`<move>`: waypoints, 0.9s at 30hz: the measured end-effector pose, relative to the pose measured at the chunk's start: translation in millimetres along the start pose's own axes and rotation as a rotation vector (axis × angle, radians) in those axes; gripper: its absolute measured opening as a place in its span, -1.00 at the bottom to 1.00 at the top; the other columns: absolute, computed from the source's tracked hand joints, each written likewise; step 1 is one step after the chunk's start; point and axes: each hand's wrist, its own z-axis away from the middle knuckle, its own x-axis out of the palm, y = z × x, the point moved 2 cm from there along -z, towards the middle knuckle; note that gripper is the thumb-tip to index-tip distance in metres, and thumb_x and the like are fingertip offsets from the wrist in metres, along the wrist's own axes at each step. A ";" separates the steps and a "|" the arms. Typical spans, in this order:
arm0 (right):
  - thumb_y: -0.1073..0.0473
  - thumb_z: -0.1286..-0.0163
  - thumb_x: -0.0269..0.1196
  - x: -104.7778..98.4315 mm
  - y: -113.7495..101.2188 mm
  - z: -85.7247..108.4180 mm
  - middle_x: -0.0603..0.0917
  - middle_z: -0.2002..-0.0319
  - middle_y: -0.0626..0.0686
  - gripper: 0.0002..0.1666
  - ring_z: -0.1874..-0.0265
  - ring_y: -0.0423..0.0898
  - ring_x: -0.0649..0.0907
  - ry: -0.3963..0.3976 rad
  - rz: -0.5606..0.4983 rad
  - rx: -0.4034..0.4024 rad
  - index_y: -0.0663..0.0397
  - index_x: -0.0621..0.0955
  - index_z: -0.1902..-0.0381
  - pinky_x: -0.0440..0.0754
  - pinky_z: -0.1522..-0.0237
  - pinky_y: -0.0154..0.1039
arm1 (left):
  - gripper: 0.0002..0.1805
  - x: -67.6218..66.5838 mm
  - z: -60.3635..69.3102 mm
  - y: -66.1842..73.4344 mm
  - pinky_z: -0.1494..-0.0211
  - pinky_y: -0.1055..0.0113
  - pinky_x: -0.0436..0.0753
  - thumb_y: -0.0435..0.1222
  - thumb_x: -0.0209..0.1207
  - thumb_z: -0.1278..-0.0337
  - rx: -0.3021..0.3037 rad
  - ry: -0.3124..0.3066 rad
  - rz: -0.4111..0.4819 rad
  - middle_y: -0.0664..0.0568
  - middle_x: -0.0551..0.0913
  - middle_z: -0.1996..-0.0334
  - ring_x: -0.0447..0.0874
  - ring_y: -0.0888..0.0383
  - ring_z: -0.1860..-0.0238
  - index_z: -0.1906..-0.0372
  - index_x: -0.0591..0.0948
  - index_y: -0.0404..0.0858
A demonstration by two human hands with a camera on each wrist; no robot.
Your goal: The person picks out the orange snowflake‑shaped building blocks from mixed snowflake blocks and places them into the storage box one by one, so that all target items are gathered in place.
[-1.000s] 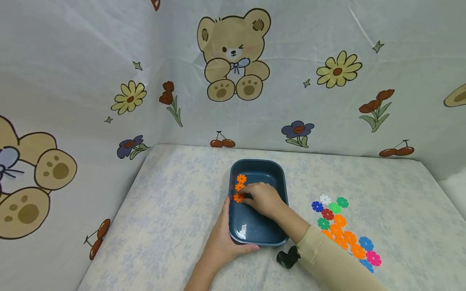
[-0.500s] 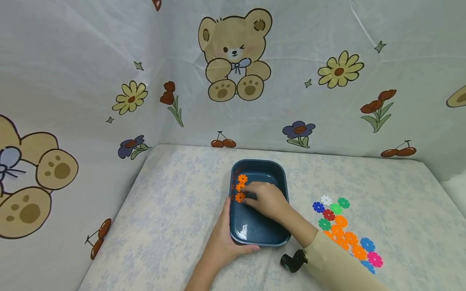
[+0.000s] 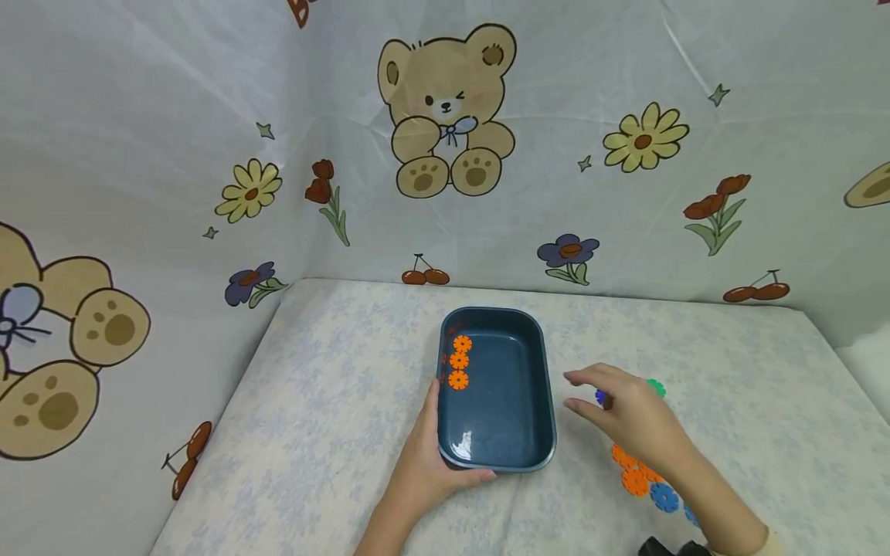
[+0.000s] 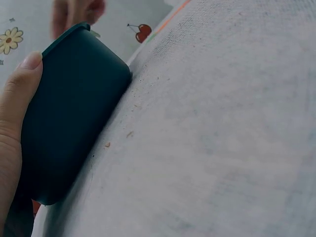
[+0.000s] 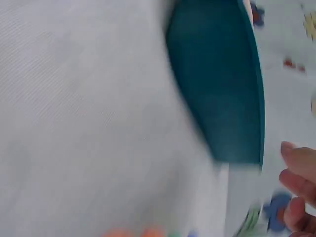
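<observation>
A dark blue tray (image 3: 497, 417) stands on the table, with three orange flower-shaped discs (image 3: 459, 361) in a column along its left side. My left hand (image 3: 426, 459) holds the tray at its lower left corner, thumb along the near edge; in the left wrist view the thumb (image 4: 22, 84) lies against the tray's wall (image 4: 74, 98). Right of the tray, my right hand (image 3: 636, 413) hovers with thumb and index finger apart and nothing between them, partly covering the loose discs. In the right wrist view its fingers (image 5: 301, 173) are relaxed beside the tray (image 5: 222, 79).
Loose orange discs (image 3: 634, 483), a blue disc (image 3: 664, 497) and a green disc (image 3: 656, 387) lie on the table (image 3: 334, 386) around and below my right hand. A printed cloth (image 3: 556, 100) hangs behind the table. A black object (image 3: 670, 548) is at my right wrist.
My right hand has left the orange discs in the tray and moved right, out over the table by the loose discs. The three orange discs stay in the tray; my left hand stays put.
</observation>
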 end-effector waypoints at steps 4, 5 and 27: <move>-0.03 -0.23 0.43 -14.1 43.3 34.7 0.67 0.05 0.01 -0.48 0.54 -0.24 0.40 -0.127 0.056 0.217 -0.02 0.66 -0.13 0.40 0.61 -0.40 | 0.57 0.2 0.8 -1.0 -0.48 -0.15 0.29 0.22 0.61 0.57 -0.009 0.007 -0.004 0.23 -0.04 -0.59 0.07 0.13 -0.56 -0.60 -0.22 0.19; -0.06 -0.22 0.43 -16.2 54.2 43.0 0.66 0.04 0.04 -0.43 0.53 -0.21 0.40 -0.160 0.064 0.267 0.01 0.64 -0.15 0.39 0.62 -0.39 | 0.58 0.4 0.8 -1.3 -0.47 -0.15 0.30 0.22 0.61 0.57 -0.008 0.008 -0.006 0.22 -0.03 -0.59 0.08 0.12 -0.56 -0.60 -0.21 0.17; -0.03 -0.14 0.48 -7.9 120.2 92.7 0.56 0.37 -0.03 -0.45 0.58 -0.13 0.39 -0.282 0.039 0.542 0.14 0.59 0.02 0.40 0.62 -0.39 | 0.57 1.7 -0.8 -2.4 -0.48 -0.14 0.29 0.19 0.62 0.58 0.000 0.007 -0.002 0.22 -0.03 -0.59 0.08 0.14 -0.55 -0.59 -0.23 0.22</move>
